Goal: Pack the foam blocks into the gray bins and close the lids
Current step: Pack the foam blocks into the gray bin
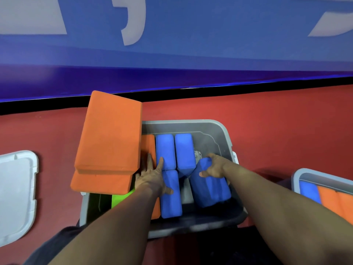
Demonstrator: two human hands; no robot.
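A gray bin [214,131] stands on the red floor in front of me. Inside it stand several blue foam blocks [184,150] and an orange block [148,144] on edge. Two flat orange foam blocks [110,134] lie stacked over the bin's left rim, with a green block [122,197] showing beneath them. My left hand [152,176] lies flat with straight fingers between the orange block and the blue blocks. My right hand [214,167] grips a tilted blue block [208,188] at the bin's right side.
A light gray lid [17,194] lies on the floor at the left. A second gray bin [305,175] with blue and orange blocks sits at the right edge. A blue wall with a black base strip runs behind.
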